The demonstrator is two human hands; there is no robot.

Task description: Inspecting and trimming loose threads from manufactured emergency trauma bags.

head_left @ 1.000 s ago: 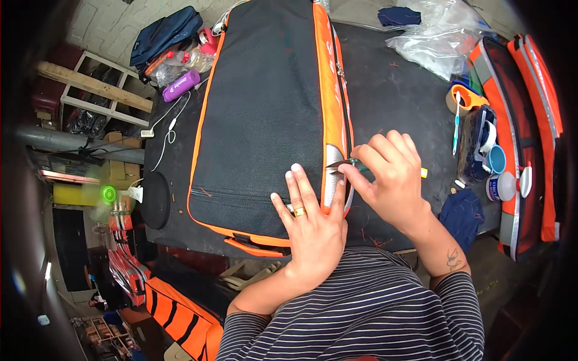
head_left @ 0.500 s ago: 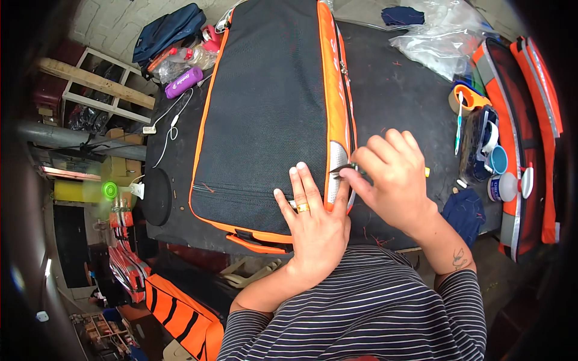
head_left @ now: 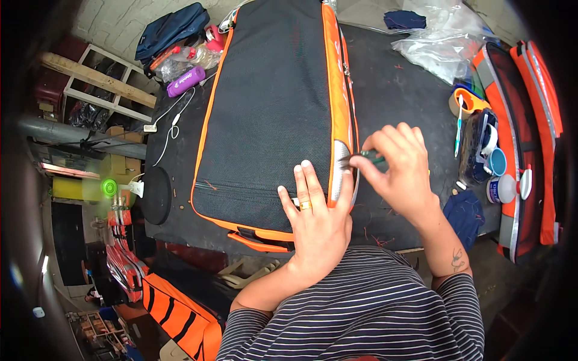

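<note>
A large black mesh bag [head_left: 265, 108] with orange edging lies lengthwise before me. Flat on its near right corner rests my left hand [head_left: 319, 225], fingers spread, a ring on one of them. The index finger presses along the silver patch [head_left: 340, 151] on the bag's orange side. My right hand [head_left: 402, 171] is closed around a small tool with a dark green handle [head_left: 374, 157]. Its dark tip touches or nearly touches the silver patch, just beyond my left index finger; the tool's exact kind is partly hidden by my fingers.
Right on the dark table [head_left: 397, 102]: a toothbrush [head_left: 460, 126], orange tape roll [head_left: 466, 102], blue cup [head_left: 497, 161] and navy cloth [head_left: 463, 213]. Clear plastic [head_left: 433, 51] lies farther back. At left are a purple cylinder [head_left: 186, 82], white cable [head_left: 175, 120] and small fan [head_left: 114, 189].
My right hand has shifted slightly right and turned, so more of the green handle shows. The tool's tip is a little farther up the silver patch. My left hand stays on the bag.
</note>
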